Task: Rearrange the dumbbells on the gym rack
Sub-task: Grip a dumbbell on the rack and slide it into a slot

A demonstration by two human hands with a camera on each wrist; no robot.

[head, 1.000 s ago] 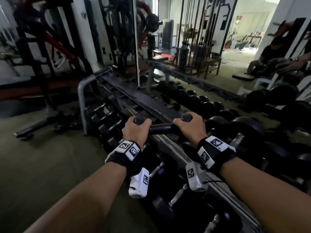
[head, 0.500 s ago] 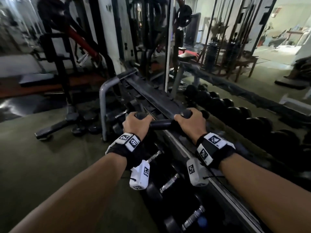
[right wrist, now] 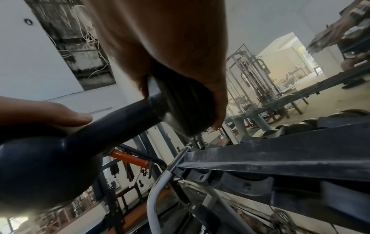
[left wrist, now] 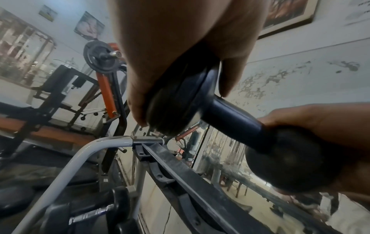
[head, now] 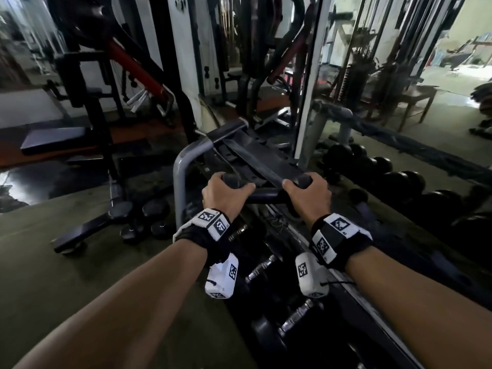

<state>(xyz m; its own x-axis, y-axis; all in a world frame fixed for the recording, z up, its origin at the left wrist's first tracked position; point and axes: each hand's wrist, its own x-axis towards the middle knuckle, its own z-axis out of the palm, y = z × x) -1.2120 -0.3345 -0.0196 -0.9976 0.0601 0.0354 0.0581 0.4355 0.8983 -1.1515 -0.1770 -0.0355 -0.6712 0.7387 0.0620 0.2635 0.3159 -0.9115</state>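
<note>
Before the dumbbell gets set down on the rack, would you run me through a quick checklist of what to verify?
1. Left hand wraps one head of the dumbbell: ok.
2. Right hand wraps the other head: ok.
3. Dumbbell held level, handle crosswise over the rack: ok.
4. Dumbbell clear of the top rail, with a gap showing below it: ok.
5. Free cradle directly beneath: cannot tell, hands hide it.
6. Fingers away from the pinch point under the heads: not ok, they curl beneath.

The dumbbell (left wrist: 230, 115) looks like smooth, dark, slightly glossy rubber or plastic. The rack (head: 183, 166) has a grey painted metal tube frame and dusty, matt black rails (right wrist: 280, 156). Lower dumbbells show knurled, shiny metal handles (head: 259, 267).
</note>
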